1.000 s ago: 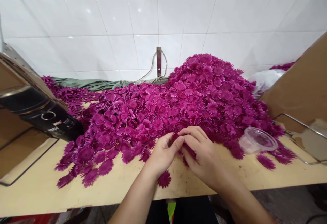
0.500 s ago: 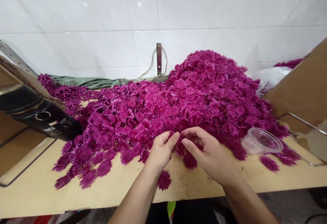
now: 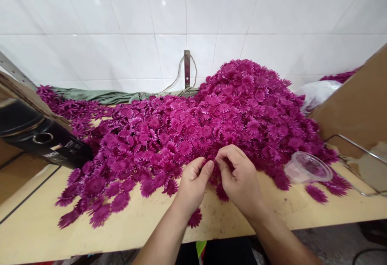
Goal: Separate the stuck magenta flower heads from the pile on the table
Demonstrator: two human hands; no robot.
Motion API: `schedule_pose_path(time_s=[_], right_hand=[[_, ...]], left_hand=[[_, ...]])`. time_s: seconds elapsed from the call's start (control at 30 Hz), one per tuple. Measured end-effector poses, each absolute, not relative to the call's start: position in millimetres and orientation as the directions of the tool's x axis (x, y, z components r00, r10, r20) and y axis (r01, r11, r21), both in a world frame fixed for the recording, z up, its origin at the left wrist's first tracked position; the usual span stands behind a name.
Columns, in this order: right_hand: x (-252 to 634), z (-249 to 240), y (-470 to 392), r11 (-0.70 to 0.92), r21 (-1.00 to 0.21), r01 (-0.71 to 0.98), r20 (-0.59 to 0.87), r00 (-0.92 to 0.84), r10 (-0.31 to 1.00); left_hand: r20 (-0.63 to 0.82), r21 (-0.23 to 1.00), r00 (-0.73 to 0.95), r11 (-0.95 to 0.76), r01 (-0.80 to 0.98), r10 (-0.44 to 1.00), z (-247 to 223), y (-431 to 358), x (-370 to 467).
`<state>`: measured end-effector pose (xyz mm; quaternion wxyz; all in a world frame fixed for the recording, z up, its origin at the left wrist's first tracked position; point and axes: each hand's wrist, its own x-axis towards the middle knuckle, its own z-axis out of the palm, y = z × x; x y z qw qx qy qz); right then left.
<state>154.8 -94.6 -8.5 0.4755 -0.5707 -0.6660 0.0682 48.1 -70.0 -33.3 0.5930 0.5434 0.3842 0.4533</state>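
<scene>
A large heap of purple artificial flower heads with toothed petals covers the table in front of me. At its near edge my left hand is closed in a pinch, thumb against forefinger, on a purple flower head that the fingers mostly hide. My right hand is also closed, with thumb and forefinger pinched on the same small spot beside the left thumb. The two sets of fingertips nearly touch. Below my left hand a single flower head lies on the table, partly covered by my wrist.
A black flask-like container leans at the left by a cardboard box. A clear plastic tub sits right of the heap, near another cardboard piece and a metal wire frame. Green cloth lies along the tiled wall.
My right hand has drawn its thumb and fingers together into a tighter pinch and turned slightly inward. My left hand stays pinched at nearly the same place. The view has shifted slightly.
</scene>
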Motion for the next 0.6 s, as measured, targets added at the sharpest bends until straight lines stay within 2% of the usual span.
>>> schedule_pose_path(time_s=[0.1,0.2,0.27,0.4,0.5,0.6], right_hand=[[174,-5,-89,0.262,-0.556,0.789,0.671,0.241,0.701],[211,2,-80,0.085,-0.631,0.771,0.683,0.5,0.533],[231,6,-71,0.022,-0.707,0.707,0.596,0.579,0.557],[239,8,-54,0.05,-0.648,0.76,0.57,0.439,0.695],[224,6,-57,0.129,-0.598,0.791,0.608,0.343,0.716],[198,4,-78,0.242,-0.618,0.748,0.551,0.193,0.812]], left_hand=[[0.038,0.972,0.181,0.006,-0.234,0.983,-35,-72,36],[0.017,0.932,0.059,0.005,-0.363,0.998,-35,-73,20],[0.001,0.926,0.059,0.021,-0.378,0.998,-34,-73,15],[0.002,0.938,0.203,0.068,-0.339,0.979,-28,-74,22],[-0.007,0.95,0.259,0.088,-0.301,0.966,-27,-75,28],[-0.017,0.958,0.294,0.099,-0.267,0.956,-30,-72,30]])
